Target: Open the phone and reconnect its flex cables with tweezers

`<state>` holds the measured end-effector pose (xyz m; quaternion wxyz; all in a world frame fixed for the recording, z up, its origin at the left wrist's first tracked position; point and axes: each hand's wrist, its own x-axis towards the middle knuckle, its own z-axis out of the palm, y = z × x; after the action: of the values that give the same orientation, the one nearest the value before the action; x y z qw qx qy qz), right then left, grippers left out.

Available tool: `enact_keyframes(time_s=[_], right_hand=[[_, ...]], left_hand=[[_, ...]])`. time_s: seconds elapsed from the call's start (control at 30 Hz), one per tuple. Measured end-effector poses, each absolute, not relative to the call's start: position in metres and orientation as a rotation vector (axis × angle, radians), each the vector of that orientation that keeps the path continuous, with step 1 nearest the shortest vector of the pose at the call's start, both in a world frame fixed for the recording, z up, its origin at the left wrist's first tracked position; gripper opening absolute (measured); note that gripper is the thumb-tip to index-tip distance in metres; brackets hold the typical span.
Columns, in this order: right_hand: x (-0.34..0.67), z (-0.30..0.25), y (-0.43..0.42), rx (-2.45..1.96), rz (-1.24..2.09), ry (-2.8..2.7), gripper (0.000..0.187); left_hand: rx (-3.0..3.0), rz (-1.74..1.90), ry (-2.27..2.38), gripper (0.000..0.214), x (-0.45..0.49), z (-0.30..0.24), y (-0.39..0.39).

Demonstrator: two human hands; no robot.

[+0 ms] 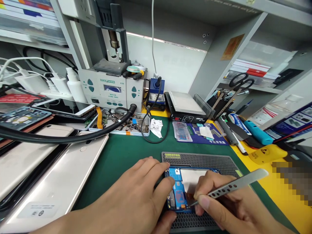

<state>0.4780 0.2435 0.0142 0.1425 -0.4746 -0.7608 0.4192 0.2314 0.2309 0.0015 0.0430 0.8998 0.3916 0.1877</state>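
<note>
An opened phone (179,188) with a blue frame lies on a grey honeycomb-patterned pad (207,160). My left hand (138,191) grips its left end, fingers along the upper edge and thumb near the lower one. In my right hand (219,198) is a pair of metal tweezers (240,182) with holes along the arm. Their tip points down at the phone's lower edge, by a small copper-coloured part; whether it touches cannot be made out. My right fingers cover part of the silvery area inside the phone.
Several phones (83,159) lie stacked at left. Behind them stands a hot air station (107,87), its black hose (73,139) arching over a tray of small parts (146,125). A black heating plate (187,112) sits at the back; tools, including scissors (240,83), line the right.
</note>
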Motion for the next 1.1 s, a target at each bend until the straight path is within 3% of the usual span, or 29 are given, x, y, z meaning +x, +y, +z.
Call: enact_keyframes(time_s=[0.43,0.93,1.1], right_hand=[[0.481,0.014,0.245,-1.373,1.263,-2.234,0.033],[0.474,0.012,0.252,-1.101,1.550,-1.769,0.036],[0.475,0.017,0.257,-0.978,1.481,-1.623,0.030]], left_hand=[[2.759,0.586,1.209,0.032,0.230,-0.002,0.228],[2.604,0.429,1.196,0.038,0.227,0.015,0.224],[2.623,0.399,1.174,0.042,0.232,0.022,0.227]])
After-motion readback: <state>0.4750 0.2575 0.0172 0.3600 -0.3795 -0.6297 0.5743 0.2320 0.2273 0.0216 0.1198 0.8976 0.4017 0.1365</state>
